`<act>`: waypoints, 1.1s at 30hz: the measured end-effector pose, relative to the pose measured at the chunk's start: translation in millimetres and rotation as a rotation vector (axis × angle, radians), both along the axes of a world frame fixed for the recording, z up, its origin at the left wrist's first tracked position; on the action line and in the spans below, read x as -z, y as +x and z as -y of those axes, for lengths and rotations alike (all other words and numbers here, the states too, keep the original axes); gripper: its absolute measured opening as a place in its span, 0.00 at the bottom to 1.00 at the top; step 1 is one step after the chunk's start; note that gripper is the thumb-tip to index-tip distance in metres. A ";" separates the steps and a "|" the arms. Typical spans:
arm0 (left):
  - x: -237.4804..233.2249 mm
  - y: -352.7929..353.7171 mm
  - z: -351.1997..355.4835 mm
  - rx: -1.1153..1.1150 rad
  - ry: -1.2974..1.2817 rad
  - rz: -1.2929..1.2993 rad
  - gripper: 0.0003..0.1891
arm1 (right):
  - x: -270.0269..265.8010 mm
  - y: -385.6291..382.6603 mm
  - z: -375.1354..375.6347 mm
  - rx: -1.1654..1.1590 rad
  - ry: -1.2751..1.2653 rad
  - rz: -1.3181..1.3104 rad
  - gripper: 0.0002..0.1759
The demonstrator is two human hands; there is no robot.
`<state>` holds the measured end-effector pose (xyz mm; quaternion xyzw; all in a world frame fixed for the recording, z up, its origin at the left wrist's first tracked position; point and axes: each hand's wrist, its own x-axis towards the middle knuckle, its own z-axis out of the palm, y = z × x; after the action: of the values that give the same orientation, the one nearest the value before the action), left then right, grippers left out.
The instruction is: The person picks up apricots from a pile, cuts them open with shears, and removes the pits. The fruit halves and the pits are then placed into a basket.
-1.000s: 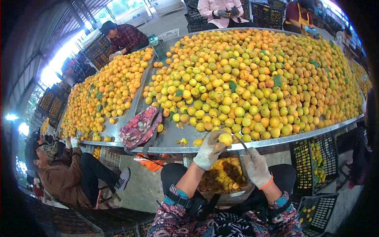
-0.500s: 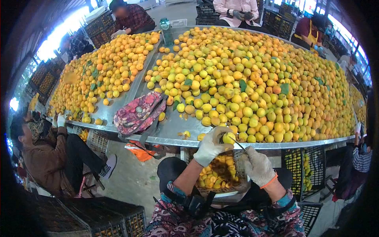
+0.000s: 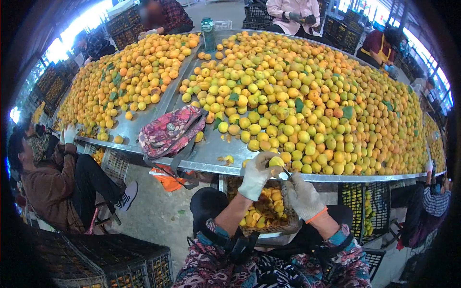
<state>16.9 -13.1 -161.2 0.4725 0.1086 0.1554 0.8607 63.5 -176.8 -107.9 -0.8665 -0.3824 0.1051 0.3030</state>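
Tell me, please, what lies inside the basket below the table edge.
Yellow fruit fills the basket; the left hand and right hand cover parts, and its bottom is hidden.

Readable text overall: none.
Bottle [image 3: 208, 33]: a label band shows, its print too small to read.
Patterned bag [image 3: 170, 132]: floral print and a round badge, no lettering legible.
Black crates [image 3: 365, 206]: plain mesh walls, no marking legible.
Gloves on left hand [image 3: 257, 175] and right hand [image 3: 302, 197]: plain knit, no print legible.
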 end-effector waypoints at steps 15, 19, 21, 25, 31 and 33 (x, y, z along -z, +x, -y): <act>42.8 13.6 -6.4 -0.245 0.107 -0.156 0.17 | 13.2 5.6 -43.9 0.000 -0.095 0.154 0.15; 24.4 11.0 -6.2 -0.145 -0.186 -0.231 0.23 | 9.2 0.1 -41.6 -0.043 -0.109 0.168 0.15; 18.0 8.0 -5.7 -0.150 -0.085 -0.234 0.23 | 5.4 -4.6 -47.5 -0.019 -0.113 0.103 0.14; 34.7 8.3 -4.1 -0.173 -0.083 -0.174 0.23 | 15.2 -6.9 -51.4 -0.005 0.057 -0.083 0.16; 38.3 0.8 -9.9 -0.119 -0.223 -0.174 0.20 | 47.0 0.8 -47.6 -0.060 0.305 -0.255 0.19; 36.4 -2.7 -11.0 -0.067 -0.206 -0.140 0.18 | 37.9 5.3 -48.1 -0.091 0.277 -0.379 0.18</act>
<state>14.2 -2.1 -197.6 0.3876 0.1993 0.1386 0.8893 68.7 -128.7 -145.8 -0.7634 -0.3680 0.2258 0.4804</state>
